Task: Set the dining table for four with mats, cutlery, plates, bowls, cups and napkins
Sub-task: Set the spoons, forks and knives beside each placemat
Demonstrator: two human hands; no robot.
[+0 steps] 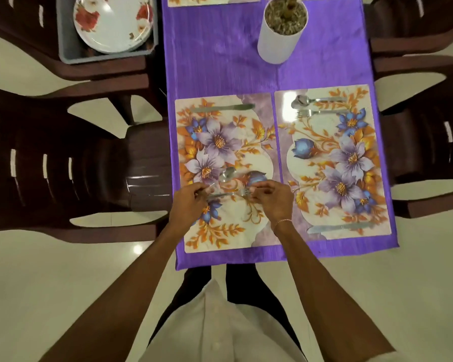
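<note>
Cut off by the top edge: two far mats (213, 0), plus the stem in the white pot (283, 35). Smeared by motion, hard to read: the cutlery at the fingertips. Counted: two whole floral mats, left mat (236, 218) and right mat (314, 126), side by side on the purple cloth (220, 61); two knives (224, 107), two spoons (302, 101), two forks (322, 112); one stack of plates (113, 22) in a grey tub (71, 52). Pinching the spoon (226, 175) by its handle with curled left hand (188, 206) fingers, and the fork (229, 195) near its tines with curled right hand (273, 202) fingers; both pieces low on the left mat, between the hands
</note>
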